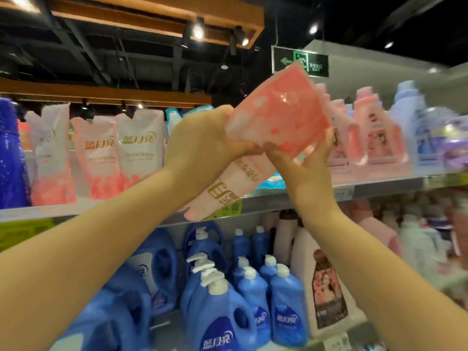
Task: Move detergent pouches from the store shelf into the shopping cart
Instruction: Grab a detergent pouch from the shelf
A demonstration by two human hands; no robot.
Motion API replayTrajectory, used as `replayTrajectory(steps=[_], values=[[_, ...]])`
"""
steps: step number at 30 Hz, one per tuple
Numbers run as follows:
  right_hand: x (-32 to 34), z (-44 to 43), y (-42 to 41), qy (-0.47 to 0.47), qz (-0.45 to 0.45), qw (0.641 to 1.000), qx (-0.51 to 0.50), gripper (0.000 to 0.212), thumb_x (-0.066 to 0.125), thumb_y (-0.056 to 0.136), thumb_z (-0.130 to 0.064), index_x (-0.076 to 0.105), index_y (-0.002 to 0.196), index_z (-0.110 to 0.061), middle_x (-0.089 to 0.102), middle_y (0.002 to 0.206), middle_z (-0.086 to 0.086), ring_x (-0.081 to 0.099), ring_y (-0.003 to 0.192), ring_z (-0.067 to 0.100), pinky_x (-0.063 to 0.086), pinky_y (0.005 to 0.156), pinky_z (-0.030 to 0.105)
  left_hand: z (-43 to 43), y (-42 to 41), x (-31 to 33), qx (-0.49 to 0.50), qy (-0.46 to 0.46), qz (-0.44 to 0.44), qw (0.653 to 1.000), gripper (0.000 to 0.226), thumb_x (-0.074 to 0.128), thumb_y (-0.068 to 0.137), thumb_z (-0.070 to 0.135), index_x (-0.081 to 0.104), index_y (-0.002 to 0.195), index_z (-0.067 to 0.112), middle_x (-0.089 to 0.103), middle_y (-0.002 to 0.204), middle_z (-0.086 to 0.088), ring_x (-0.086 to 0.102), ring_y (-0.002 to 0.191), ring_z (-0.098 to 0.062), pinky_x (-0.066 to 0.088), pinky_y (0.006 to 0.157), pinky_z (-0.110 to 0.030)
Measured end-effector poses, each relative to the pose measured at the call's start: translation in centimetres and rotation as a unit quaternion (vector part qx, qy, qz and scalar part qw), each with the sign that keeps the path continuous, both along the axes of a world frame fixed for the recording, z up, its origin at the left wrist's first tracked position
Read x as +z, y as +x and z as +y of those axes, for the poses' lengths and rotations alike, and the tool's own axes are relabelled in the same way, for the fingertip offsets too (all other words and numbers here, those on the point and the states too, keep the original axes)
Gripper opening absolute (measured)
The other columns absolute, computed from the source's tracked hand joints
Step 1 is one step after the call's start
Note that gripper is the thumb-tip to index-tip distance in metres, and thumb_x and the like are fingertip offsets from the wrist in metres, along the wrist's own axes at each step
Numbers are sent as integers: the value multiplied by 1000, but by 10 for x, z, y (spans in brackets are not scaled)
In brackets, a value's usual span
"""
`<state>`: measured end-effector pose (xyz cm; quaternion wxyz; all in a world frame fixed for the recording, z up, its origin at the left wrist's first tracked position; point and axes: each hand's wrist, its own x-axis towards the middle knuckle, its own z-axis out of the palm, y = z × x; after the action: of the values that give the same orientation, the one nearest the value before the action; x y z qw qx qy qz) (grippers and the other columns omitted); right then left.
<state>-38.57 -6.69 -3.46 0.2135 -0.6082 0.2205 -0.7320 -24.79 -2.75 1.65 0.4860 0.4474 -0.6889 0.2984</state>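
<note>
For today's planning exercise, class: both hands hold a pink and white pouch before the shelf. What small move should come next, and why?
Probably draw the pink and white plastic detergent pouch back from the grey metal shelf and lower it. The left hand and right hand both grip it, it is clear of the shelf, and no cart shows, so it likely lies below.

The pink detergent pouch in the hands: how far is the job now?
Done: one pouch is off the shelf. In hand: the left hand and right hand both grip it, tilted bottom up. Left: no cart is in view, so it is not placed yet; three similar pouches stand on the shelf at the left.
</note>
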Motion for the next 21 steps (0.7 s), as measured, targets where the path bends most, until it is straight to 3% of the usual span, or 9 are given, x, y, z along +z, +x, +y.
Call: replayTrajectory(steps=[2, 5, 6, 8, 10, 12, 16, 21], values=[[-13, 18, -29, 31, -26, 997, 61, 75, 69, 82, -21, 23, 141, -19, 58, 116, -9, 58, 100, -4, 49, 83, 12, 12, -31, -11, -28, 29, 14, 999, 55, 68, 68, 61, 64, 104, 19, 68, 90, 0, 63, 81, -20, 51, 73, -38], [-48, 49, -76, 123, -32, 985, 120, 42, 63, 77, -41, 48, 115, -32, 63, 103, -14, 62, 95, 0, 53, 84, 23, 30, -84, -39, -119, 108, 92, 983, 39, 76, 65, 50, 67, 93, 24, 68, 82, 5, 63, 79, -16, 50, 74, -35], [-62, 60, -96, 146, -23, 983, 108, 43, 62, 70, -50, 50, 109, -35, 64, 105, -13, 63, 97, 4, 53, 88, 29, 34, -104, -52, -160, 141, 126, 969, 32, 78, 65, 45, 68, 89, 26, 70, 81, 6, 65, 79, -13, 51, 75, -33], [-88, 80, -139, 191, -21, 979, 65, 62, 68, 67, -58, 50, 121, -33, 65, 114, -6, 64, 104, 13, 54, 90, 41, 39, -147, -79, -226, 202, 161, 939, 24, 80, 64, 39, 67, 84, 32, 70, 78, 12, 65, 76, -3, 50, 73, -21], [-116, 99, -185, 243, -36, 969, 25, 65, 73, 73, -48, 49, 129, -27, 65, 117, -1, 66, 101, 17, 56, 83, 40, 42, -194, -108, -260, 262, 160, 915, 19, 78, 64, 39, 65, 76, 35, 66, 73, 18, 60, 70, 6, 44, 63, -11], [-146, 118, -231, 283, -71, 957, -4, 53, 77, 73, -31, 56, 122, -25, 70, 109, 2, 68, 97, 20, 56, 83, 41, 44, -243, -136, -272, 316, 134, 899, 19, 77, 65, 41, 63, 76, 32, 61, 69, 18, 54, 66, 7, 39, 56, -7], [-197, 149, -316, 331, -121, 931, -91, 72, 80, 57, -35, 56, 123, -21, 71, 108, 4, 68, 98, 23, 55, 82, 40, 52, -343, -186, -315, 387, 88, 862, 22, 74, 68, 43, 65, 84, 31, 59, 72, 16, 53, 71, -3, 34, 56, -15], [-252, 175, -413, 367, -179, 887, -213, 55, 77, 59, -25, 62, 112, -16, 71, 101, 6, 69, 86, 21, 55, 62, 26, 49, -462, -245, -354, 469, 19, 809, 41, 72, 67, 54, 68, 92, 21, 68, 86, 3, 61, 86, -17, 42, 67, -28]])
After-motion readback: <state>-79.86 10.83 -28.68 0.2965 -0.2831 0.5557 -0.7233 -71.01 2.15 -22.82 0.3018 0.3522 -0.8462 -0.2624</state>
